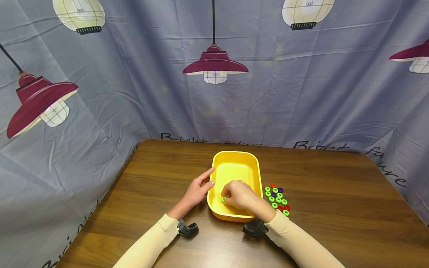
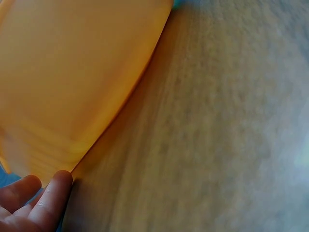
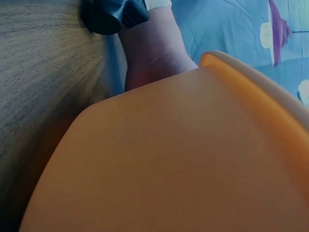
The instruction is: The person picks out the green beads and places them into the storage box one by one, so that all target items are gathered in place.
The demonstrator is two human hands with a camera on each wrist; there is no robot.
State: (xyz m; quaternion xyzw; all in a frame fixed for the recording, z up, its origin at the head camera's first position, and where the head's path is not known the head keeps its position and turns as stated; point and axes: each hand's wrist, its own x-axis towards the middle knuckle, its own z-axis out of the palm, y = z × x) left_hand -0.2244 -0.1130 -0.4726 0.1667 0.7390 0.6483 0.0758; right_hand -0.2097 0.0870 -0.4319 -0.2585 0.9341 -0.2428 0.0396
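Note:
A yellow plastic bin [image 1: 234,218] with rounded corners stands on the wooden table. My left hand [image 1: 195,191] is at its left side, fingers extended, the tips touching the wall and rim. In the left wrist view, two fingers [image 2: 55,198] lie against the bin's outer wall [image 2: 72,72]. Inside the bin, low over its floor, my right hand [image 1: 239,194] pinches a small green ring [image 1: 223,199] between thumb and fingers. The bin's outer wall [image 3: 159,159] fills most of the right wrist view and hides the right hand there.
Several small green, red and purple rings [image 1: 278,200] lie loosely grouped on the table [image 1: 335,208] just right of the bin. A grey curtain [image 1: 261,104] with printed lamps hangs behind and beside the table. Black wrist devices [image 1: 187,228] sit on both wrists.

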